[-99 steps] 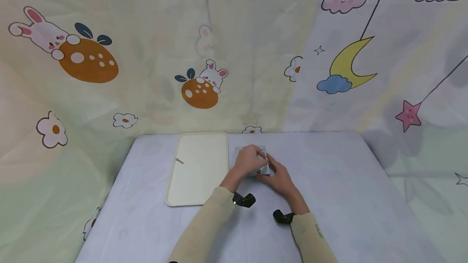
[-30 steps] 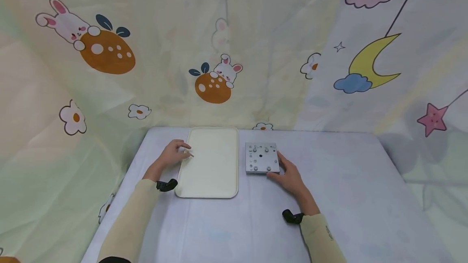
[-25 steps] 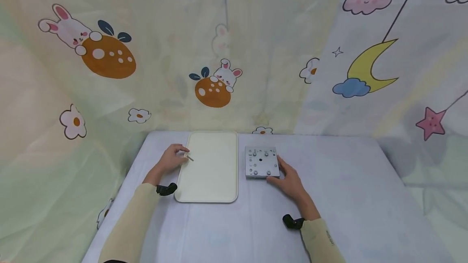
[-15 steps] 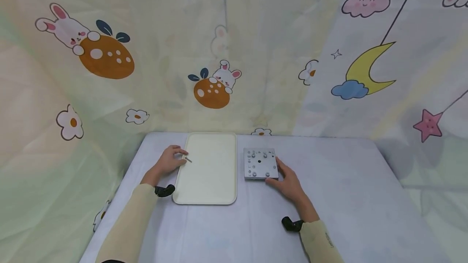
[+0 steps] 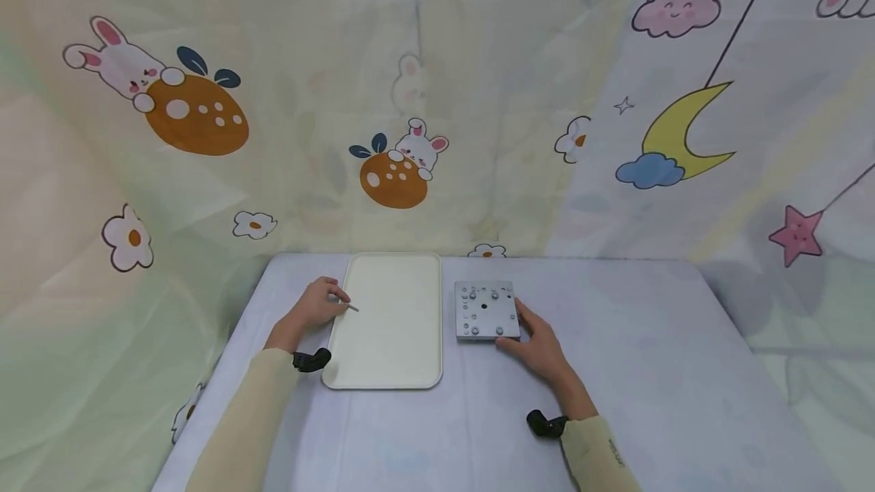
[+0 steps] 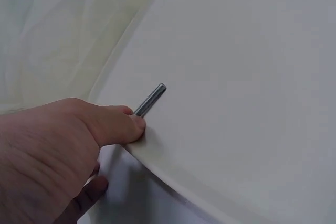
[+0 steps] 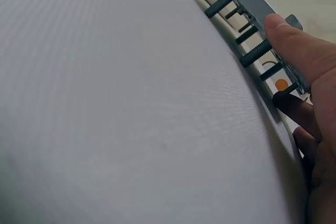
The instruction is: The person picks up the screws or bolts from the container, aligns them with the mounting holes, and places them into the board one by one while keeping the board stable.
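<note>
My left hand (image 5: 317,306) is at the left rim of the cream tray (image 5: 390,340), pinching a small metal bolt (image 5: 352,309) between thumb and finger. In the left wrist view the threaded end of the bolt (image 6: 152,99) points out over the tray; its head is hidden in the fingers. My right hand (image 5: 543,348) grips the right side of a square silver metal plate (image 5: 492,311), thumb at the near edge. Bolt heads and holes dot its top. Threaded shanks (image 7: 257,53) stick out beneath the plate in the right wrist view.
The tray lies flat just left of the metal plate. A white cloth (image 5: 437,439) covers the table. Behind the table's far edge hangs a printed curtain (image 5: 294,97) with bunnies, a moon and a star. Both wrists carry a black camera mount (image 5: 545,425).
My left hand has gone from over the metal plate to the tray's left rim and now pinches the bolt that lay there. The right hand stays on the plate. The head view has shifted slightly.
</note>
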`<action>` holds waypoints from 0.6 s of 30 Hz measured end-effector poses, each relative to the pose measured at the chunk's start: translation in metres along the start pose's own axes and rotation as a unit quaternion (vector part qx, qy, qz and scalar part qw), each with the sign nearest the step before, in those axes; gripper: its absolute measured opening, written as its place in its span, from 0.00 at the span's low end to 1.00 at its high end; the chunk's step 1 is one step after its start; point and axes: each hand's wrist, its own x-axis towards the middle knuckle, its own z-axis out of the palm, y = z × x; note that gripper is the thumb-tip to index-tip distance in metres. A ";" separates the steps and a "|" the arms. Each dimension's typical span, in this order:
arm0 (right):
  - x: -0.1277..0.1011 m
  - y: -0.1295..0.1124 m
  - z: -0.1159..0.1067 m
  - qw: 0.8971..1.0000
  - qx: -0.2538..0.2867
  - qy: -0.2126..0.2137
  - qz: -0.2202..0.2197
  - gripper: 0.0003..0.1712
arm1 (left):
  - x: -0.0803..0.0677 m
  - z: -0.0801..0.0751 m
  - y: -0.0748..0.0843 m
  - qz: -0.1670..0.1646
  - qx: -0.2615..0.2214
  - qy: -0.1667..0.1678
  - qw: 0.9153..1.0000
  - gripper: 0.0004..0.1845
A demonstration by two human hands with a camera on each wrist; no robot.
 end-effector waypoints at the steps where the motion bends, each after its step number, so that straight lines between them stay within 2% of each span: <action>1: 0.000 -0.001 0.000 1.000 0.004 0.000 0.001 0.62 | -0.001 0.001 0.000 -0.002 -0.002 0.003 1.000 0.03; 6: -0.002 -0.002 0.003 1.000 0.006 0.003 -0.015 0.60 | -0.004 0.007 -0.004 -0.003 -0.013 0.012 1.000 0.02; 10: -0.005 0.000 0.004 1.000 0.007 0.004 -0.011 0.60 | -0.008 0.011 -0.002 0.010 -0.003 0.022 1.000 0.03; 13: -0.006 0.001 0.004 1.000 0.003 -0.001 -0.008 0.60 | -0.011 0.011 0.004 0.027 -0.004 0.039 0.999 0.03; 18: -0.001 0.003 0.000 1.000 -0.003 0.008 -0.022 0.59 | -0.008 0.008 0.021 0.042 -0.042 0.061 0.996 0.05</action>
